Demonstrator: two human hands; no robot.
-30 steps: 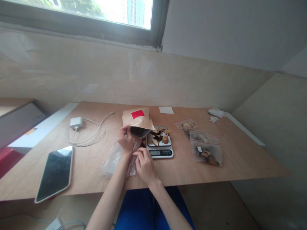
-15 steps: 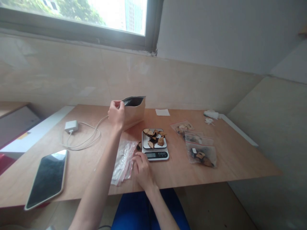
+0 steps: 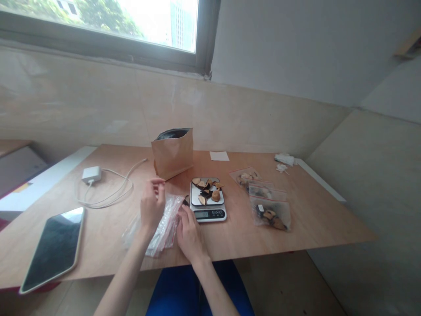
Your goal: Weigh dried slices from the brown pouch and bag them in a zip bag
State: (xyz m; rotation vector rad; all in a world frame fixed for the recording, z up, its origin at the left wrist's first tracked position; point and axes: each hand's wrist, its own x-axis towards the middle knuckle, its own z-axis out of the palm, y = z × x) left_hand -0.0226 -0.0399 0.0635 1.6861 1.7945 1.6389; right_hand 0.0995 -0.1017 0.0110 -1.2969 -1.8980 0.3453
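My left hand (image 3: 153, 202) hovers over a pile of clear zip-lock bags (image 3: 167, 221), fingers loosely bent and apart, with nothing visible in them. Just beyond it a brown kraft paper pouch (image 3: 174, 154) stands upright, its dark-lined mouth open. My right hand (image 3: 190, 230) rests at the right edge of the bag pile, fingers stretched forward and holding nothing I can see. Beside its fingertips is a dark dried piece (image 3: 186, 201). A digital kitchen scale (image 3: 210, 214) stands right of this hand, bearing several dried, dark-skinned slices (image 3: 206, 193) on its plate.
Filled zip-lock bags (image 3: 271, 213) lie to the right. A tablet (image 3: 54, 248) lies at the left front, with a white charger (image 3: 91, 174) and cable behind it. White paper (image 3: 219, 156) lies at the back; crumpled white scraps (image 3: 284, 159) sit at the back right.
My left hand has let go of the paper pouch and come down toward me over the zip-lock bags. The pouch now stands by itself. My right hand has stayed near the scale.
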